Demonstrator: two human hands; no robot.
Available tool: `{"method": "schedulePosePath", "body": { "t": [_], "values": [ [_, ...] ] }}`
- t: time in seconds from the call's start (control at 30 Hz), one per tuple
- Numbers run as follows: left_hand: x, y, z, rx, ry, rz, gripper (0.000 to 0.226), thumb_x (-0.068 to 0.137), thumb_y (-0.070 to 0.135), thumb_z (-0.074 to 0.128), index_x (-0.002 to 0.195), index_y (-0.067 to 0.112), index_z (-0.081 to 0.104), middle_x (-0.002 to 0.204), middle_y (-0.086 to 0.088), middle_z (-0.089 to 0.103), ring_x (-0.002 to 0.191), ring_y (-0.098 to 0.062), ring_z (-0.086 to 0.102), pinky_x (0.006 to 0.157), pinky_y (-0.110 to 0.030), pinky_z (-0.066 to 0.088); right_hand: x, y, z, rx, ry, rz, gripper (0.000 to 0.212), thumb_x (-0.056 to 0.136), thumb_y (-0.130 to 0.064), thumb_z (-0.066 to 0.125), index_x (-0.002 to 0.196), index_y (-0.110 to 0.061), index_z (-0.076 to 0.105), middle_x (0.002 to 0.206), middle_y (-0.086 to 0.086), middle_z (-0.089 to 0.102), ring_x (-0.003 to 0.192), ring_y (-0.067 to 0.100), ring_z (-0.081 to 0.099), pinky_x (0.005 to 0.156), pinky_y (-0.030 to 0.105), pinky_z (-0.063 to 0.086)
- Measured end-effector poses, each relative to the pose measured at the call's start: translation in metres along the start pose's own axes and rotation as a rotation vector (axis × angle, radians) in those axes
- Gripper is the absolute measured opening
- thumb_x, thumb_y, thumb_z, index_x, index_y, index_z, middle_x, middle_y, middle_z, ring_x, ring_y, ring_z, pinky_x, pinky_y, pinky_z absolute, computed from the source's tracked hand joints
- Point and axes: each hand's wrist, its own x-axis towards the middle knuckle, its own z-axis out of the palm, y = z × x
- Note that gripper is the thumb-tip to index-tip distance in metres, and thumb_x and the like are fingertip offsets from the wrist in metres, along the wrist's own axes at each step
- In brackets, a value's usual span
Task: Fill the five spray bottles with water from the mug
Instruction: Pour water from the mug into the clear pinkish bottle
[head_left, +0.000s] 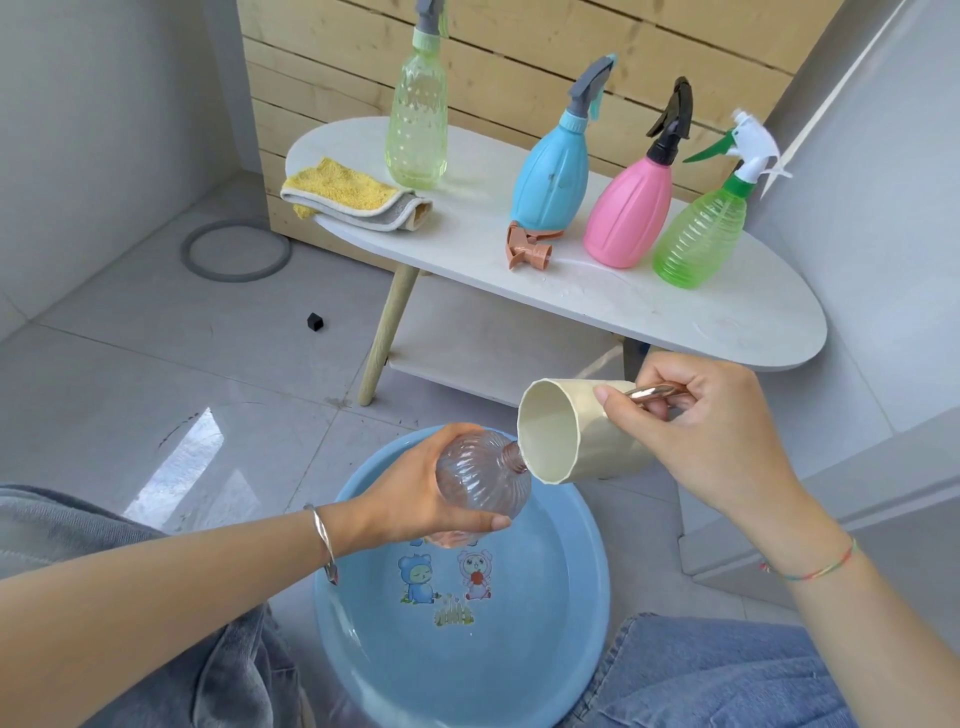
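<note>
My left hand (415, 493) grips a clear pinkish ribbed bottle (480, 478) with no spray head, tilted, its open neck against the rim of a cream mug (571, 434). My right hand (706, 431) holds the mug by its metallic handle, tipped on its side with the mouth toward the bottle. Both are above a blue basin (571, 623) holding water. On the white table (675, 312) stand a pale green bottle (418, 111), a blue bottle (550, 176), a pink bottle (628, 208) and a green bottle (698, 239), all capped. A loose brown spray head (527, 249) lies by the blue bottle.
A folded yellow and grey cloth (348, 195) lies on the table's left end. A grey ring (236, 249) and a small black cube (315, 322) are on the tiled floor. A wooden slatted panel stands behind the table. My knees flank the basin.
</note>
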Motion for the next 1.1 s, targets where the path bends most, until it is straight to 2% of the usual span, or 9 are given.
{"method": "schedulePosePath", "body": {
  "t": [0.07,0.13,0.3,0.53,0.7,0.77,0.9,1.0,1.1],
  "values": [
    [0.001,0.001,-0.001,-0.029,-0.004,0.003,0.092,0.047,0.060,0.088,0.127,0.039,0.048,0.121,0.019,0.062,0.114,-0.001,0.059,0.100,-0.026,0.047,0.001,0.001,-0.001,0.005,0.002,-0.011,0.045,0.076,-0.026,0.074,0.052,-0.014,0.038,0.050,-0.005,0.036,0.049,0.009,0.031,0.048,0.016,0.023],
    [0.001,0.004,-0.001,-0.042,-0.001,0.008,0.091,0.048,0.059,0.088,0.127,0.039,0.048,0.121,0.018,0.062,0.113,0.000,0.059,0.099,-0.026,0.047,0.003,0.002,-0.004,0.023,0.007,-0.003,0.045,0.078,-0.021,0.077,0.052,-0.014,0.040,0.049,-0.006,0.036,0.049,0.009,0.031,0.049,0.017,0.024],
    [0.003,0.014,-0.002,-0.073,0.021,0.017,0.088,0.046,0.061,0.086,0.123,0.042,0.048,0.116,0.023,0.062,0.110,0.004,0.059,0.093,-0.017,0.046,0.009,-0.003,-0.013,0.007,0.010,-0.021,0.043,0.077,-0.015,0.077,0.053,-0.010,0.042,0.051,-0.005,0.037,0.049,0.009,0.031,0.048,0.015,0.024],
    [0.003,0.028,-0.002,-0.110,0.037,0.071,0.083,0.052,0.047,0.094,0.121,0.040,0.049,0.110,0.033,0.061,0.107,0.011,0.056,0.085,-0.002,0.041,0.020,-0.019,-0.029,-0.079,-0.037,-0.196,0.040,0.075,-0.027,0.070,0.053,-0.010,0.041,0.051,-0.003,0.037,0.054,0.010,0.034,0.053,0.016,0.028],
    [0.001,0.036,0.000,-0.155,0.038,0.096,0.086,0.050,0.053,0.088,0.125,0.036,0.050,0.118,0.021,0.063,0.111,0.006,0.058,0.090,-0.006,0.042,0.025,-0.035,-0.039,-0.143,-0.048,-0.210,0.041,0.074,-0.034,0.071,0.053,-0.015,0.040,0.051,-0.004,0.037,0.056,0.015,0.035,0.056,0.036,0.037],
    [-0.001,0.039,0.001,-0.174,0.047,0.100,0.085,0.050,0.050,0.090,0.125,0.035,0.051,0.118,0.019,0.064,0.110,0.006,0.059,0.088,-0.006,0.043,0.027,-0.041,-0.041,-0.170,-0.053,-0.219,0.043,0.074,-0.035,0.070,0.053,-0.012,0.040,0.050,-0.003,0.037,0.056,0.018,0.036,0.056,0.038,0.038],
    [-0.006,0.047,0.002,-0.213,0.038,0.131,0.078,0.060,0.030,0.094,0.125,0.031,0.051,0.117,0.015,0.065,0.106,0.007,0.060,0.083,-0.005,0.044,0.026,-0.057,-0.045,-0.212,-0.058,-0.251,0.046,0.074,-0.035,0.069,0.054,-0.007,0.039,0.052,0.004,0.038,0.058,0.024,0.036,0.056,0.040,0.036],
    [-0.009,0.052,0.001,-0.245,0.038,0.137,0.083,0.051,0.044,0.093,0.123,0.033,0.052,0.116,0.015,0.065,0.106,0.004,0.061,0.084,-0.008,0.046,0.026,-0.068,-0.047,-0.258,-0.058,-0.319,0.048,0.075,-0.038,0.067,0.054,-0.005,0.039,0.051,0.005,0.039,0.057,0.025,0.035,0.054,0.037,0.034],
    [-0.009,0.055,0.001,-0.283,0.042,0.136,0.078,0.054,0.038,0.095,0.120,0.033,0.053,0.113,0.016,0.067,0.105,0.004,0.062,0.084,-0.009,0.047,0.027,-0.074,-0.048,-0.293,-0.054,-0.378,0.045,0.075,-0.035,0.067,0.053,-0.008,0.039,0.050,0.001,0.038,0.057,0.023,0.035,0.054,0.034,0.034]
  ]
}}
